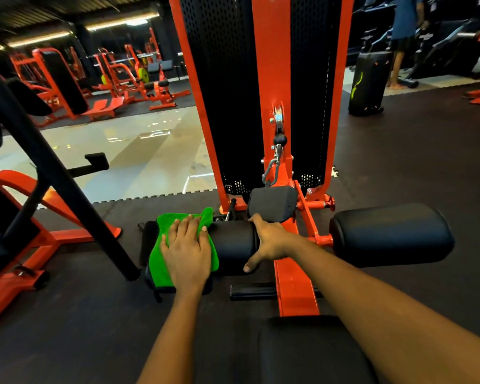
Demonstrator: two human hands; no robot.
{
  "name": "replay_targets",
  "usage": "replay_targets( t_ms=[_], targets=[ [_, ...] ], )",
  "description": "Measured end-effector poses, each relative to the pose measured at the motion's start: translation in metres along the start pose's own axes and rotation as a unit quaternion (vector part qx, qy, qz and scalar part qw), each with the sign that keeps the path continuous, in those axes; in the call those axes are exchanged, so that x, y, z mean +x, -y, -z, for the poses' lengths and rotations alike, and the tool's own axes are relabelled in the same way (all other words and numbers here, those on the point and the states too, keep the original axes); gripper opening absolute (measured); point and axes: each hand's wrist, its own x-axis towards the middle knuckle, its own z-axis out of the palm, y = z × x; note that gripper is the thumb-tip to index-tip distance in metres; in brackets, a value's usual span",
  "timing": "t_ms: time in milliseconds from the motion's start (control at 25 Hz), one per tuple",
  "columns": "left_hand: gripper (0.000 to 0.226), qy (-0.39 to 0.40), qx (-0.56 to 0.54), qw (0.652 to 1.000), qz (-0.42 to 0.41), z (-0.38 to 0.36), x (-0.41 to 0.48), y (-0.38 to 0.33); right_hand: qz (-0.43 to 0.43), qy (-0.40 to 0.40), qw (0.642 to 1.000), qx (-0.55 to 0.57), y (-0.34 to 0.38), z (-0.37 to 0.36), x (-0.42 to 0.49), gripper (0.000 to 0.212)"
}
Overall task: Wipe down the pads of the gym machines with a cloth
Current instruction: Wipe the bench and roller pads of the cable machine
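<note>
A green cloth (161, 261) lies draped over the left end of a black roller pad (233, 245) on an orange machine. My left hand (187, 250) presses flat on the cloth with straight fingers. My right hand (269, 242) grips the inner right end of the same roller pad, thumb toward me and fingers over the far side. A second black roller pad (391, 236) sits to the right of the orange beam (297, 289). The black seat pad (311, 353) lies below, near me.
The orange and black weight-stack tower (261, 87) rises directly ahead, with a cable clip (272, 173) and a small black pad (272, 203). A black slanted bar (67, 187) and orange frame stand at left. A person (405, 40) stands far right. Dark rubber floor surrounds.
</note>
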Motion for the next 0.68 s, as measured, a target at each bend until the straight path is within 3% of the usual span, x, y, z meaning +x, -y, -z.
replay_targets(
  t_ms=[120, 280, 360, 520, 680],
  targets=[
    [0.042, 0.0, -0.021, 1.0, 0.018, 0.009, 0.005, 0.003, 0.058, -0.13, 0.99, 0.003, -0.004, -0.027, -0.018, 0.123],
    [0.036, 0.1, 0.035, 0.993, 0.042, 0.013, 0.045, -0.003, 0.138, -0.264, 0.953, -0.048, -0.014, -0.06, -0.022, 0.123],
    [0.041, 0.055, 0.068, 0.996, 0.003, 0.005, 0.033, -0.008, 0.143, -0.269, 0.951, -0.048, -0.016, -0.063, -0.021, 0.123],
    [0.048, -0.052, -0.022, 0.998, -0.022, -0.018, -0.05, -0.016, 0.123, -0.249, 0.961, -0.011, -0.018, -0.054, -0.021, 0.12],
    [0.046, -0.035, -0.006, 0.999, -0.028, -0.014, -0.032, -0.018, 0.119, -0.225, 0.967, -0.009, -0.015, -0.048, -0.021, 0.127]
  ],
)
